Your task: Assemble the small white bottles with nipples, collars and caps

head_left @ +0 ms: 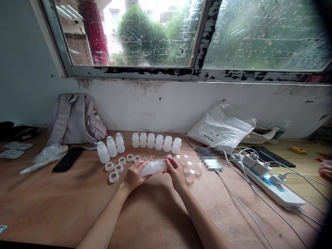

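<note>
Between my two hands a white baby bottle [149, 168] lies tilted sideways, its clear cap [161, 164] towards the right. My left hand [135, 175] wraps round the bottle's body. At the other end, my right hand [175, 170] has its fingers closed on the clear cap. Several white collar rings [113, 177] lie left of my left hand, and clear teats [151, 158] are partly hidden behind the bottle. Clear domed caps [190, 176] are grouped right of my right hand. Behind stand a row of open bottles [159, 142] and three capped bottles [103, 153].
A grey backpack [75, 119], a black phone [68, 159] and a crumpled plastic bag [48, 154] are on the left. To the right are a silver mailing bag [220, 126], a power strip [275, 188] with trailing cables, and another person's hand [325, 172] at the edge.
</note>
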A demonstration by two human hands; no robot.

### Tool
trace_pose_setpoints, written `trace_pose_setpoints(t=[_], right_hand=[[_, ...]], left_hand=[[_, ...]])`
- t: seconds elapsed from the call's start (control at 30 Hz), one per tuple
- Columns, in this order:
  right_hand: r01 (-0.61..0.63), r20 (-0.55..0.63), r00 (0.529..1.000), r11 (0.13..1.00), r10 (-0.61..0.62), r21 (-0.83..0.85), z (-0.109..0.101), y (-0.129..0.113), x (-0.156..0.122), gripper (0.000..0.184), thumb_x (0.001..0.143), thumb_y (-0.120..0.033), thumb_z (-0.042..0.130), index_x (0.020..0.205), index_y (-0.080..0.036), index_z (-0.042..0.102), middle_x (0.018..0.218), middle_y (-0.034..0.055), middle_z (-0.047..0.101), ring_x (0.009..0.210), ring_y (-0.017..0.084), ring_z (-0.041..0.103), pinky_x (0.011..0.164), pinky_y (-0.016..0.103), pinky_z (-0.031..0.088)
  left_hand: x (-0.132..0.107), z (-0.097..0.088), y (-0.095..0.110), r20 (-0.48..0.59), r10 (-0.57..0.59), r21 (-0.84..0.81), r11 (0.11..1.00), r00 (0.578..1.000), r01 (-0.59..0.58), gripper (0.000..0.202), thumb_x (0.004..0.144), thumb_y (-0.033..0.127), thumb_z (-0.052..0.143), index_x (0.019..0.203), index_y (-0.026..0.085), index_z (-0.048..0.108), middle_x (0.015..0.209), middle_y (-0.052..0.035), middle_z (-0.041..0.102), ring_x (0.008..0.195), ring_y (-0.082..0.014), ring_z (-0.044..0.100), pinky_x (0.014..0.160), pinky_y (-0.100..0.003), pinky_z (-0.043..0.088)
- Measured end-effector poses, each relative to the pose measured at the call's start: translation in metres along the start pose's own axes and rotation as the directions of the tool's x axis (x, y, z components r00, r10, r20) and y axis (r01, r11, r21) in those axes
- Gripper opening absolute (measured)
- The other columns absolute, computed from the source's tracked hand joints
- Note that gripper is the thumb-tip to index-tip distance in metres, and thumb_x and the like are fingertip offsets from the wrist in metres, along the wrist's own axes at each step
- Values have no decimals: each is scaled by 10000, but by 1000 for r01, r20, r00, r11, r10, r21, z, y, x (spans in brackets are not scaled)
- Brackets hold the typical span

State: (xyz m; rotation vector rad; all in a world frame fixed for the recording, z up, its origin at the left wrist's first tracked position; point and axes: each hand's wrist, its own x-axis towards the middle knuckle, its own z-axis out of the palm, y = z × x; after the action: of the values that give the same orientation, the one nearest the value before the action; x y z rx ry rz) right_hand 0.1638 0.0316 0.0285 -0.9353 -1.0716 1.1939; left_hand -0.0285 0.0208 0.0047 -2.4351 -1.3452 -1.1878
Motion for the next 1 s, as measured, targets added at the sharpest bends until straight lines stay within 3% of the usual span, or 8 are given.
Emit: trace_pose_setpoints(t=[0.3, 0.4, 0.53, 0.63, 0.8, 1.0], right_hand=[[-51, 28, 998, 999, 51, 14, 3, 0, -2, 265, 643, -415, 644, 814, -216, 607, 703, -14, 579, 438, 96, 480, 464, 274, 444], [-134, 45, 990, 989, 132, 56, -2, 0, 2, 283, 661, -479, 605, 722, -202, 607, 641, -9, 572, 428, 108, 476, 408, 263, 414], [-339, 142, 937, 930, 320, 140, -11, -3, 8, 488, 704, -604, 463, 542, -161, 591, 501, 17, 532, 423, 124, 478, 378, 242, 356], [-421, 244, 889, 901, 388, 105, -11, -8, 6, 530, 689, -635, 453, 585, -146, 630, 544, 45, 582, 436, 132, 498, 403, 244, 354], [-491, 340, 826, 870, 449, 44, -4, -15, -1, 561, 679, -665, 437, 618, -146, 643, 555, 54, 605, 461, 151, 522, 434, 249, 363], [-516, 391, 804, 852, 448, 85, -5, -7, -1, 544, 687, -647, 451, 556, -137, 589, 510, 30, 550, 410, 112, 464, 393, 221, 312]], left_hand=[[0, -2, 4, 11, 10, -28, 1000, 1000, -10, 454, 748, 434, 533, 1134, 198, 497, 1011, -83, 577, 932, -208, 564, 814, -334, 475], [0, -5, 5, 30, 32, -67, 997, 999, -30, 474, 739, 440, 540, 1145, 200, 493, 1012, -85, 575, 929, -208, 561, 810, -336, 477], [1, -9, 10, 113, 123, -156, 982, 986, -105, 493, 723, 429, 557, 1160, 208, 496, 1016, -84, 569, 911, -198, 563, 811, -326, 476], [0, -9, 13, 138, 169, -175, 974, 976, -143, 504, 705, 408, 575, 1163, 211, 504, 1008, -85, 570, 894, -202, 564, 806, -335, 476], [-3, -6, 14, 124, 179, -176, 972, 976, -156, 506, 687, 389, 586, 1152, 202, 517, 999, -89, 572, 888, -209, 560, 801, -343, 474], [-3, -6, 17, 109, 196, -175, 969, 974, -175, 501, 696, 380, 581, 1152, 183, 512, 978, -91, 570, 872, -198, 555, 793, -330, 475]])
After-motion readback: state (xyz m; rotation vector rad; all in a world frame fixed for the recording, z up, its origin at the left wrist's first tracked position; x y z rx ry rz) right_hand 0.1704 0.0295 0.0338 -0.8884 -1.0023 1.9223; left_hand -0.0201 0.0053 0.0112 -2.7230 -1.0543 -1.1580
